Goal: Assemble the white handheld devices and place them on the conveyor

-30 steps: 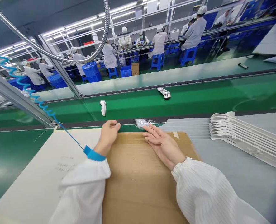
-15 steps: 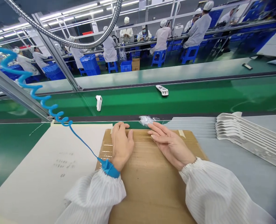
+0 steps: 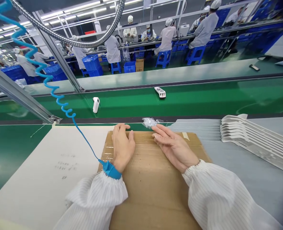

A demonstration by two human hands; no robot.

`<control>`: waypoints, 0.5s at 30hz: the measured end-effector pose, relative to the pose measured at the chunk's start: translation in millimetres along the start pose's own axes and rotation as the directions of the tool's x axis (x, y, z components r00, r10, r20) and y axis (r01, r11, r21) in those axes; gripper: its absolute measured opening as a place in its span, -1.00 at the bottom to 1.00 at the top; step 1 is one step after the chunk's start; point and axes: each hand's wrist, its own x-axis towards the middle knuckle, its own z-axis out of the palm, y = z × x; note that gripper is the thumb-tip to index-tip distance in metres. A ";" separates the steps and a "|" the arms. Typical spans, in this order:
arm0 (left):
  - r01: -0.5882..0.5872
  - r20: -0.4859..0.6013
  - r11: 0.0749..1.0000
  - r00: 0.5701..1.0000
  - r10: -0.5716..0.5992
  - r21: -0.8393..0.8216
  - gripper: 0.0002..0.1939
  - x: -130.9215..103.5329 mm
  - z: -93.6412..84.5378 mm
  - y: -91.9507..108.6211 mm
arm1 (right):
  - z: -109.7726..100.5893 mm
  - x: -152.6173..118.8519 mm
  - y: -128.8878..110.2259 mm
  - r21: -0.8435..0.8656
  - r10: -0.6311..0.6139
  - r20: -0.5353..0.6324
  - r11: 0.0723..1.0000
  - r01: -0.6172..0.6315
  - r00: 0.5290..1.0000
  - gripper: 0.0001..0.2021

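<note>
My left hand (image 3: pixel 122 145) rests near the far left edge of a brown cardboard sheet or box (image 3: pixel 153 191), fingers curved and apart, holding nothing. A blue wrist strap (image 3: pixel 111 170) with a coiled blue cord (image 3: pixel 52 86) circles that wrist. My right hand (image 3: pixel 173 145) lies on its side over the cardboard's far right part, fingers stretched out and empty. Just beyond its fingertips sits a crumpled piece of clear plastic (image 3: pixel 149 122). On the green belt (image 3: pixel 127 105) are a white handheld device (image 3: pixel 96 104) at left and a second white device (image 3: pixel 160 92) further right.
Nested white plastic parts (image 3: pixel 254 140) lie on a grey sheet (image 3: pixel 227 175) at right. White paper with handwriting (image 3: pixel 43 169) is at left. A metal post (image 3: pixel 57 54) and a flexible metal hose (image 3: pixel 84 46) stand in front. Several people in white work at a far line.
Both white devices have shifted left along the green belt. My hands have barely moved, the left one slightly to the left. The coiled cord hangs in a different curve.
</note>
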 end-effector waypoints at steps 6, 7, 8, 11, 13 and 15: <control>-0.015 -0.013 1.000 1.000 0.014 -0.006 -0.86 0.9 -0.3 -0.6 | -0.9 0.6 0.2 -0.012 -0.010 0.006 1.000 0.010 1.000 -0.46; -0.013 -0.013 1.000 1.000 0.013 -0.005 -0.86 0.8 -0.5 -0.3 | -0.5 0.5 -0.2 -0.017 -0.005 0.009 1.000 0.005 1.000 -0.46; -0.012 -0.015 1.000 1.000 0.011 -0.005 -0.86 0.7 -0.5 0.0 | 0.0 0.3 -0.8 -0.020 0.000 0.008 1.000 0.000 1.000 -0.46; -0.008 -0.015 1.000 1.000 0.008 -0.014 -0.85 0.1 -0.4 1.0 | 2.1 -0.8 -2.2 -0.029 0.012 -0.010 1.000 -0.013 1.000 -0.49; -0.006 -0.017 1.000 1.000 0.005 -0.020 -0.84 -0.3 -0.2 1.2 | 3.0 -1.4 -2.5 -0.033 0.013 -0.025 0.999 -0.014 1.000 -0.52; -0.006 -0.018 1.000 1.000 0.006 -0.019 -0.84 -0.2 -0.4 1.1 | 3.0 -1.6 -2.4 -0.037 0.009 -0.028 0.999 -0.010 1.000 -0.53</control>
